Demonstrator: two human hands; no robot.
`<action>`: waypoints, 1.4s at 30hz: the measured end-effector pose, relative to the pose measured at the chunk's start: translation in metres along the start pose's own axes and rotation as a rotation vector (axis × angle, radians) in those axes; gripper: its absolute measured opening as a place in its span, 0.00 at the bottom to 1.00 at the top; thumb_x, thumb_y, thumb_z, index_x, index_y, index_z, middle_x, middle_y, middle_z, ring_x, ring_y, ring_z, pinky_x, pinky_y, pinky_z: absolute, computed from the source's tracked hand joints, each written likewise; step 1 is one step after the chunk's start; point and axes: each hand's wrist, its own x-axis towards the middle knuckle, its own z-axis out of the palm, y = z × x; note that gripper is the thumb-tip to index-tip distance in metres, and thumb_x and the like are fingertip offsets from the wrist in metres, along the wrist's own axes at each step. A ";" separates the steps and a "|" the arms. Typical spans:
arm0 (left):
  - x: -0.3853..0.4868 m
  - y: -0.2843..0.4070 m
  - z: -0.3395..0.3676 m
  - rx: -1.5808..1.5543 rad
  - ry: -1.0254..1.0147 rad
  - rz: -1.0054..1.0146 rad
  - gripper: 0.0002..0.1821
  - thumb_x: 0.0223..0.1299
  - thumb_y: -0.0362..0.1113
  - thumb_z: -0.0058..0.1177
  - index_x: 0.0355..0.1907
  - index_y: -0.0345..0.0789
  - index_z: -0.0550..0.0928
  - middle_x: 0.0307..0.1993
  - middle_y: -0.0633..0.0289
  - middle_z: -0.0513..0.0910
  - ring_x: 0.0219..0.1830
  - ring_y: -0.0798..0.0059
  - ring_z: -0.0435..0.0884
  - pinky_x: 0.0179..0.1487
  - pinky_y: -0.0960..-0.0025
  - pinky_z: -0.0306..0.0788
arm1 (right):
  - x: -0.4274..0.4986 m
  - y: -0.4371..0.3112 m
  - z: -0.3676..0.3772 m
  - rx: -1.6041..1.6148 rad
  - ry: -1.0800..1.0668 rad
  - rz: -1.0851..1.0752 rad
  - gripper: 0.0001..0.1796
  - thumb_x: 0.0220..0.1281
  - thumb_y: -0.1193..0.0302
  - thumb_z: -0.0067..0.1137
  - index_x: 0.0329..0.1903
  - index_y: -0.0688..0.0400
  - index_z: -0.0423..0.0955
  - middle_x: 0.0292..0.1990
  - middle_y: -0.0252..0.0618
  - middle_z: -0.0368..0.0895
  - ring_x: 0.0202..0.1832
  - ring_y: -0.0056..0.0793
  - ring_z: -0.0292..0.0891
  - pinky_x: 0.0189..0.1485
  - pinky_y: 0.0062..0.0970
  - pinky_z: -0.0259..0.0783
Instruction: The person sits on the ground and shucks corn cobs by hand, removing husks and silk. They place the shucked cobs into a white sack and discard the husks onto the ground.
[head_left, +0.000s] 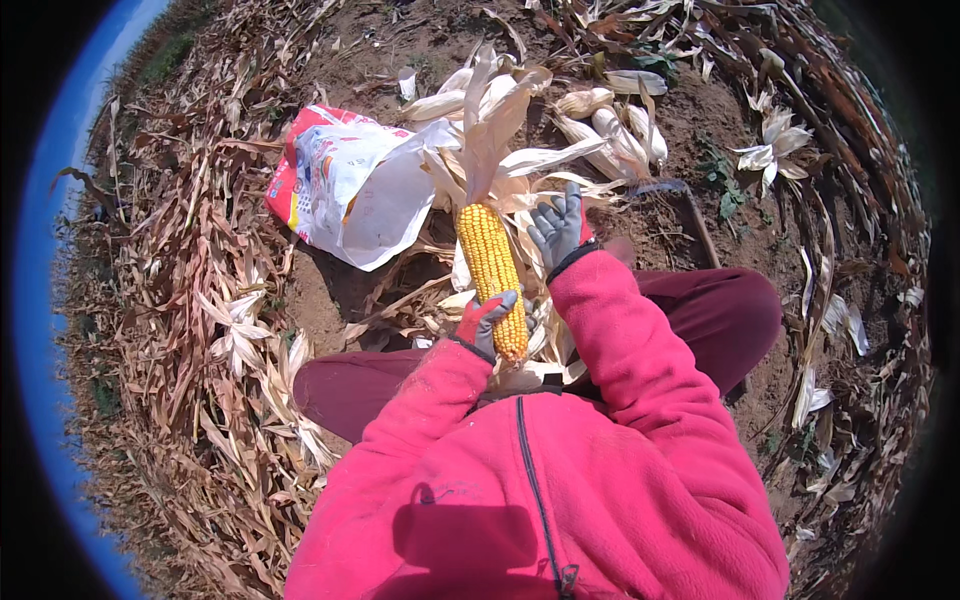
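Note:
In a red and grey work glove, my left hand (491, 322) grips the lower part of a yellow ear of corn (487, 255). The kernels are bare along the cob, which points away from me. Pale dry husks (491, 142) fan out beyond its far end; whether they are still joined to it I cannot tell. My right hand (556, 229), gloved the same way, is raised just right of the ear with its fingers apart and nothing in them. More loose husks (551, 337) lie beneath the ear, between my crossed legs.
A printed red and white sack (352, 187) lies on its side at left, mouth towards me. Several ears in husk (615, 139) are piled ahead on the soil. A wooden-handled tool with a metal blade (701, 229) lies by my right knee. Dry corn stalks (187, 300) cover the ground at left.

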 end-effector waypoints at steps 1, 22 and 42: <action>0.004 0.008 -0.002 -0.021 0.051 0.007 0.22 0.60 0.47 0.55 0.48 0.32 0.74 0.33 0.58 0.79 0.31 0.68 0.81 0.35 0.67 0.77 | -0.003 0.009 -0.005 -0.166 0.027 0.036 0.48 0.59 0.35 0.44 0.67 0.60 0.53 0.67 0.50 0.54 0.67 0.43 0.57 0.66 0.45 0.55; 0.027 0.086 -0.005 -0.402 -0.301 0.097 0.46 0.56 0.73 0.31 0.43 0.25 0.78 0.42 0.42 0.80 0.45 0.48 0.80 0.55 0.47 0.71 | -0.075 0.018 -0.013 -0.322 -0.985 0.641 0.35 0.54 0.55 0.62 0.60 0.62 0.64 0.44 0.51 0.78 0.44 0.42 0.79 0.47 0.38 0.77; 0.050 0.120 0.029 -0.189 0.048 0.486 0.17 0.68 0.41 0.40 0.51 0.31 0.72 0.42 0.54 0.79 0.43 0.65 0.78 0.53 0.63 0.71 | -0.047 0.035 -0.022 -1.251 -0.484 -0.475 0.37 0.39 0.55 0.70 0.53 0.59 0.68 0.46 0.46 0.77 0.49 0.41 0.76 0.53 0.31 0.70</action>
